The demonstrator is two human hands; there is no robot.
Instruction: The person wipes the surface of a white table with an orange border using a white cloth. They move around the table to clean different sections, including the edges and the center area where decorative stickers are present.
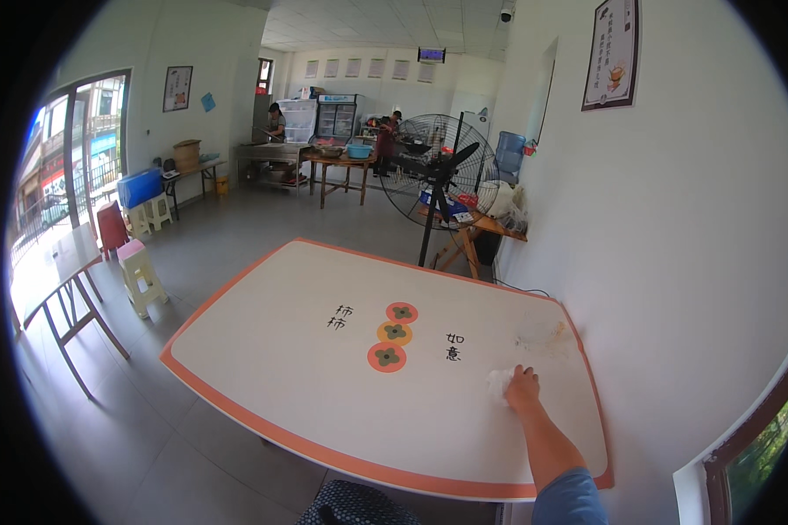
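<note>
My right hand (523, 388) rests on the white tabletop with its fingers around a crumpled white tissue or cloth (498, 382), pressed flat against the surface. The table (269, 387) has an orange border, a print of three persimmons (394, 333) and dark characters on both sides of them. Beyond my hand, near the table's right edge, lies a patch of brownish specks and smears (551, 333). My left hand is out of view.
A black floor fan (438, 174) stands behind the table, beside a wooden stand (473, 246) loaded with bags. The wall (670, 262) runs close along the right. A plastic stool (139, 275) and another table (62, 262) stand left. Two people work at the back.
</note>
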